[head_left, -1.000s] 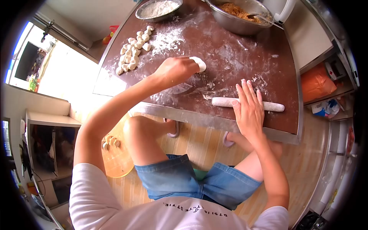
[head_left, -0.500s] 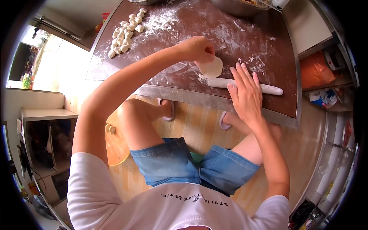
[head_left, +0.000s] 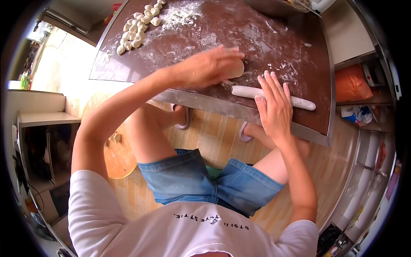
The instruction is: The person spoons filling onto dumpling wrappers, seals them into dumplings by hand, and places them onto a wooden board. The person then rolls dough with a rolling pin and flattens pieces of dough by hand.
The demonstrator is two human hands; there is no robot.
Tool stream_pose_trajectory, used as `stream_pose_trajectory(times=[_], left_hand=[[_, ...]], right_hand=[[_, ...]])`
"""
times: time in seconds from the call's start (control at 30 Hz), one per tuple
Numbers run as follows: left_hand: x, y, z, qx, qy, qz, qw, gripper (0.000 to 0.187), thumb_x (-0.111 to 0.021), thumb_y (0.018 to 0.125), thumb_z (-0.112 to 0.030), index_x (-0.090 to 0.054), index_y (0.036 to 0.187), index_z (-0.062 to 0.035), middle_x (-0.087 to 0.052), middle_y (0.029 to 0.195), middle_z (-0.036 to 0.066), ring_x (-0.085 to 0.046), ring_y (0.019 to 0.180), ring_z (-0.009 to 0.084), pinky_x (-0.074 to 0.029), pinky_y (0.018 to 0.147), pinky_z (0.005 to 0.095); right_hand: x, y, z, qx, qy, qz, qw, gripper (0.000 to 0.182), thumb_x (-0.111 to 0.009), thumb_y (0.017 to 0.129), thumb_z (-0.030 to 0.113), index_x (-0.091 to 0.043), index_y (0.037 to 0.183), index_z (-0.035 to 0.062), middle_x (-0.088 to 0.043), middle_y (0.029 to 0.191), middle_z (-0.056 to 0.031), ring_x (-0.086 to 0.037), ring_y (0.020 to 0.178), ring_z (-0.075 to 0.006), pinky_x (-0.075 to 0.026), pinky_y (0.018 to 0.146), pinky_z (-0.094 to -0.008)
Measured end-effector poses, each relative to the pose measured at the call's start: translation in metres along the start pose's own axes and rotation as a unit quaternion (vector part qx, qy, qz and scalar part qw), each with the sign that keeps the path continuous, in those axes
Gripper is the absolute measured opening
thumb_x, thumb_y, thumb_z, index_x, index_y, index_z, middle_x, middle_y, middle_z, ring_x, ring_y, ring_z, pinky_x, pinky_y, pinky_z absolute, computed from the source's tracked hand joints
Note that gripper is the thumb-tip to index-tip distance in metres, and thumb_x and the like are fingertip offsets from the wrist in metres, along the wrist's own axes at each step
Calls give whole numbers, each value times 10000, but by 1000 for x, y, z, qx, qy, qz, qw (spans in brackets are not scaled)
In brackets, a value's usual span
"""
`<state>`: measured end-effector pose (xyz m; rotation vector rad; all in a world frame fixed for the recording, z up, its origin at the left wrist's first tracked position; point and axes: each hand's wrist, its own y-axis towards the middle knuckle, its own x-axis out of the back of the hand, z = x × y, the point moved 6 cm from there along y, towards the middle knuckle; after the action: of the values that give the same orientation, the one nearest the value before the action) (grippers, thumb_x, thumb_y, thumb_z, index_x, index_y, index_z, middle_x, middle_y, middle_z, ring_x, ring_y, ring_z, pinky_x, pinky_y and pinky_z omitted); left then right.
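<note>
My right hand (head_left: 276, 107) lies with fingers spread over a floured white rolling pin (head_left: 302, 103) near the table's front edge. Left of it, my left hand (head_left: 212, 66) is smeared by motion above a flat round dough wrapper (head_left: 236, 70), which it partly covers; whether its fingers grip the wrapper is unclear. Several small dough pieces (head_left: 136, 34) sit in a cluster at the table's back left. Loose flour (head_left: 180, 15) is scattered on the dark brown table (head_left: 299, 51).
A metal bowl (head_left: 276, 6) stands at the table's back edge. Shelves at the right hold an orange bag (head_left: 353, 83). At the left, below the table, is a round yellowish stool (head_left: 117, 156) with small things on it. The table has a metal front edge.
My left hand has moved left and opened out from its curled pose, and now covers much of the wrapper. My right hand stays on the rolling pin. The view has shifted slightly.
</note>
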<state>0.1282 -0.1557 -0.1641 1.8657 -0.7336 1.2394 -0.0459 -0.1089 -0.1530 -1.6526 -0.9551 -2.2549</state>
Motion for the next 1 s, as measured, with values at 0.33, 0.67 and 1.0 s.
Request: stream_pose_trajectory(times=[0.33, 0.67, 1.0], left_hand=[[3, -26, 35, -10, 122, 85, 989, 732, -192, 899, -583, -130, 1425, -78, -108, 1486, 108, -67, 1378, 245, -71, 1126, 371], [29, 4, 68, 207, -2, -66, 976, 441, -558, 830, -357, -524, 1166, -73, -520, 1139, 136, -433, 1129, 284, -348, 969, 413], [4, 43, 61, 201, -33, -12, 979, 312, -705, 694, -234, -585, 914, -48, -565, 873, 129, -547, 909, 292, -432, 795, 373]], right_hand=[[2, -6, 2, 12, -2, 5, 1000, 426, -431, 913, 307, -500, 1223, 24, -445, 1318, -162, -382, 1254, -305, -251, 1032, -466], [0, 0, -1, 10, 0, -11, 1000, 410, -450, 906, 312, -530, 1182, 19, -468, 1294, -166, -401, 1239, -303, -256, 1029, -476], [1, 1, -1, 7, 10, -13, 1000, 377, -464, 901, 291, -549, 1153, 24, -493, 1264, -173, -409, 1231, -309, -258, 1027, -477]])
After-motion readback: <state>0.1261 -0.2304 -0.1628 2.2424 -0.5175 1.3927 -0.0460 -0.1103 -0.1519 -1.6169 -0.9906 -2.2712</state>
